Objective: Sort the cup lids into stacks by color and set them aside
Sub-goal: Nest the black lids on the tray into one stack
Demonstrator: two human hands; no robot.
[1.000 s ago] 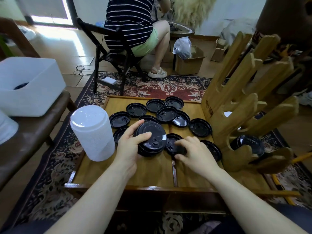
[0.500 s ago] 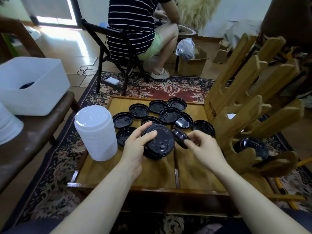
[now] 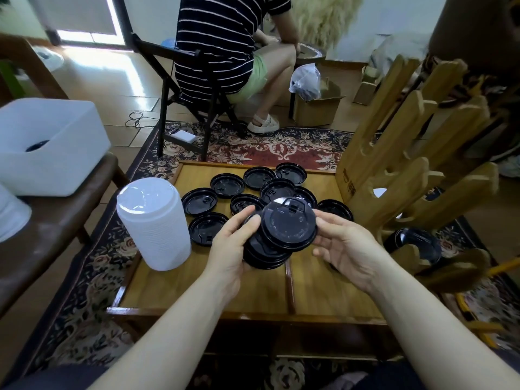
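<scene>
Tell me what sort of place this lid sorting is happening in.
Probably a home living room used as a workspace. A low wooden table stands on a patterned rug over a tiled floor, cardboard boxes sit on the floor, and another person sits on a folding chair nearby.

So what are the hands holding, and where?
The left hand grips the stack of black lids by its left side; the right hand steadies the top lid's right rim.
</scene>
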